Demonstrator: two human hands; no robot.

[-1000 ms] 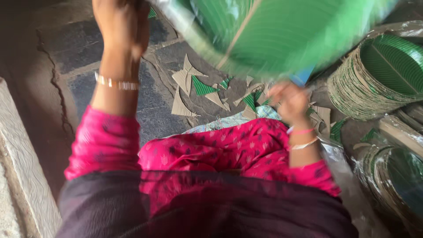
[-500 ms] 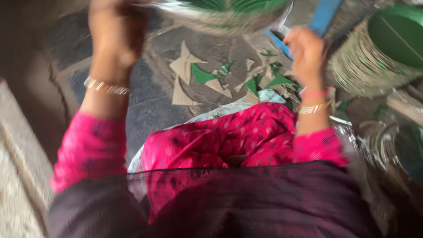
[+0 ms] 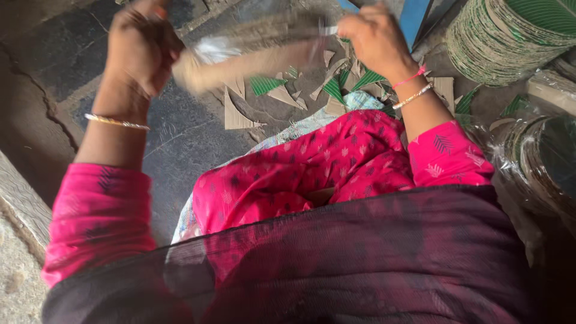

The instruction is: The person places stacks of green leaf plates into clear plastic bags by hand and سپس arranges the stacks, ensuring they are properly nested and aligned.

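A: Two hands up, one item. Left hand [image 3: 141,51] has its fingers curled tight on the left edge of a blurred brown plate [image 3: 252,51].

B: Plate position?

A: Held edge-on between both hands, above the scraps [image 3: 270,90] on the floor. Right hand [image 3: 375,36] pinches its right edge. Green plate stack [image 3: 510,42] far right.

A: What colour is the round stack of paper plates [image 3: 510,42]?
B: Green on top, with pale leaf-vein stripes and tan edges.
A: And left of it?
B: Green-and-tan triangular cardboard scraps [image 3: 267,84] on dark grey stone floor [image 3: 180,138].
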